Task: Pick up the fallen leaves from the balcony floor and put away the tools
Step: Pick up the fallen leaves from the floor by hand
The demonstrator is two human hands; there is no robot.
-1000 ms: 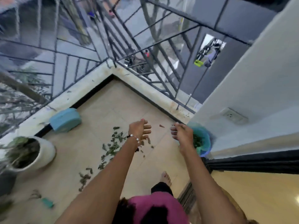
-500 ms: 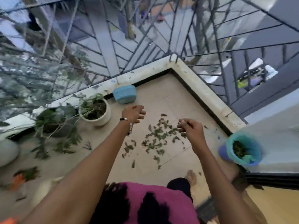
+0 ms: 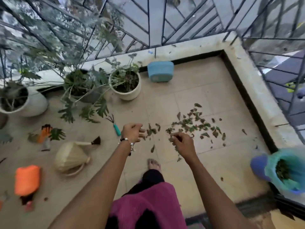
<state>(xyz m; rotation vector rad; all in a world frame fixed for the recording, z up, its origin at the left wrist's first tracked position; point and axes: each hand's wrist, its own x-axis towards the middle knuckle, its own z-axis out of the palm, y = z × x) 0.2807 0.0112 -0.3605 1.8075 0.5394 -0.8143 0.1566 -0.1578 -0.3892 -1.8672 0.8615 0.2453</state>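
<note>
Nearest, the bucket (image 3: pixel 287 171) lined with a green bag sits at the right by the doorway, already holding leaves, probably kept close so each handful is a short reach. Both arms stretch out over the floor (image 3: pixel 189 90). The left hand (image 3: pixel 132 133) hangs with fingers loosely curled, holding nothing that shows. The right hand (image 3: pixel 182 143) is curled above the scattered leaves (image 3: pixel 193 124); whether it pinches any I cannot tell. To the left lie the hand broom (image 3: pixel 72 156), the small rake (image 3: pixel 114 125) and an orange glove (image 3: pixel 44 133), not yet put away. Farther off stand the potted plants (image 3: pixel 125 83) along the railing.
</note>
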